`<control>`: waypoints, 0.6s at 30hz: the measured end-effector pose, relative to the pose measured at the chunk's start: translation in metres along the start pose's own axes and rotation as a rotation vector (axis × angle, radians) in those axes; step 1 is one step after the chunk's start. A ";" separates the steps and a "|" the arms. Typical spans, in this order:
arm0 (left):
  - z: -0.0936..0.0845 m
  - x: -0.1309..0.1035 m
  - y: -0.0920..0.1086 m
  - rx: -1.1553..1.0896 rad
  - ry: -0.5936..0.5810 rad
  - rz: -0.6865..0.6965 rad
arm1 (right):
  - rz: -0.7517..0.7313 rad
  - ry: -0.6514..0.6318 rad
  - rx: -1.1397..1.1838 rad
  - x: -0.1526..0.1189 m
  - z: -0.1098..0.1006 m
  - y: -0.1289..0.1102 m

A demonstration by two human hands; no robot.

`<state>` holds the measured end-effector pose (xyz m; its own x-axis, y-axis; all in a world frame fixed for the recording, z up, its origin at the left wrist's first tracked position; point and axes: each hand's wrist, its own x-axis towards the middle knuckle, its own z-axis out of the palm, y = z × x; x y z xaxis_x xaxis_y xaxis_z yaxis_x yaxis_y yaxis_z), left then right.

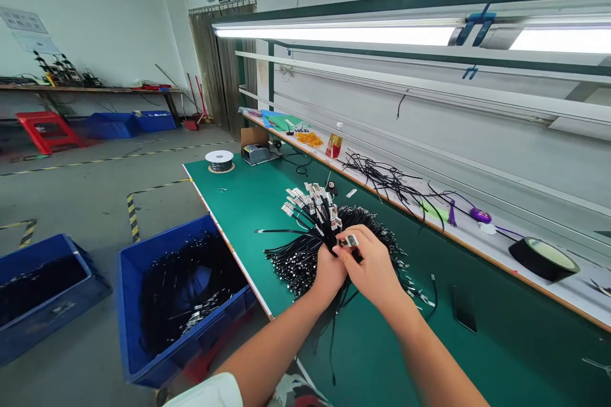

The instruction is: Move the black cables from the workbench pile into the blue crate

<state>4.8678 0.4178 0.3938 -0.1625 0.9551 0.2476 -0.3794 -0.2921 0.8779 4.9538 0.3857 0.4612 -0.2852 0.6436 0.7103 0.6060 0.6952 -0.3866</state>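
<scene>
My left hand (330,272) is closed round a bunch of black cables (326,224) whose upper ends fan out with pale tag-like pieces on them. Close beside it, my right hand (371,262) pinches a single cable end (351,240) with a similar pale, shiny piece. Beneath and behind both hands spreads a large pile of black cables (296,261), many with small metallic tips. One loose cable (333,350) trails down toward the table's front. The fingers of my left hand are partly hidden by the bunch and my right hand.
A phone (464,309) lies on the green table (506,356) to the right. Cable spool (220,161) stands at the far end. Below the left edge sits a blue bin (128,331) of cables. The back shelf holds loose black cables (382,175) and a black tape roll (543,259).
</scene>
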 end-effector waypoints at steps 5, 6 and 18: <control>0.014 0.002 -0.004 0.105 -0.047 -0.006 | -0.023 0.041 -0.025 0.005 -0.026 -0.012; 0.016 0.002 -0.003 0.111 -0.044 0.004 | -0.012 0.024 -0.046 0.003 -0.028 -0.010; 0.018 -0.001 -0.003 -0.015 -0.166 -0.059 | 0.151 0.063 -0.063 -0.020 -0.019 0.014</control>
<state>4.8853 0.4190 0.3986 0.0130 0.9652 0.2611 -0.3975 -0.2346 0.8871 4.9821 0.3764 0.4529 -0.1415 0.7162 0.6834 0.6845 0.5695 -0.4551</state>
